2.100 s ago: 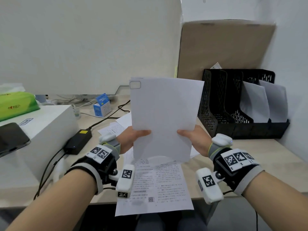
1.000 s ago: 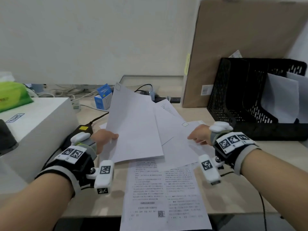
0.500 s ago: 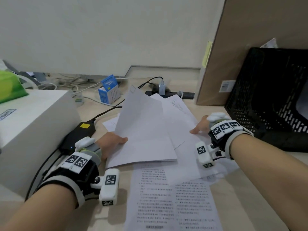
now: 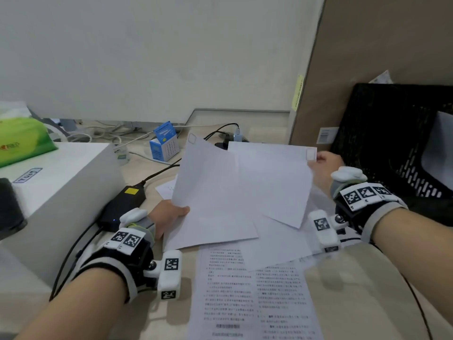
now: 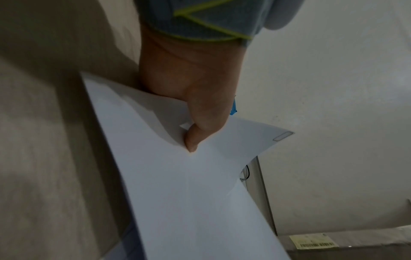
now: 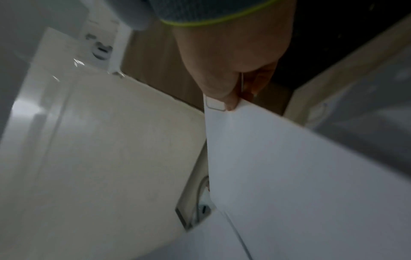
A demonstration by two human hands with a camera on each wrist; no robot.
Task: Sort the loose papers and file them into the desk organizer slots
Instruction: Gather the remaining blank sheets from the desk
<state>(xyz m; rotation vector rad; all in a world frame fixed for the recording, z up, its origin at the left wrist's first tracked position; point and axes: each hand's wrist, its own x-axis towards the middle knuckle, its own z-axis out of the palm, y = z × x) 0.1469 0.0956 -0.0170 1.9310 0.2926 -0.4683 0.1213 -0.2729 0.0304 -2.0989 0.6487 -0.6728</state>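
Note:
My left hand (image 4: 171, 213) (image 5: 191, 140) pinches the left edge of a blank white sheet (image 4: 208, 200) (image 5: 177, 184) tilted up above the desk. My right hand (image 4: 323, 165) (image 6: 231, 103) pinches the top right corner of a second blank sheet (image 4: 272, 182) (image 6: 300, 176), lifted and overlapping the first. Printed pages (image 4: 250, 298) lie flat on the desk below both hands. The black mesh desk organizer (image 4: 382, 143) stands at the right, with a white sheet (image 4: 438, 148) in one slot.
A white box (image 4: 61, 175) with a green tissue pack (image 4: 22, 141) sits at the left. A black power adapter (image 4: 122, 204) with cables and a small blue box (image 4: 164, 143) lie behind the papers. A brown cardboard panel (image 4: 367, 57) leans behind the organizer.
Both hands held one stack upright, then lowered it. My right hand reached to the desk papers and has now lifted a second sheet by its corner; the left sheet stayed tilted.

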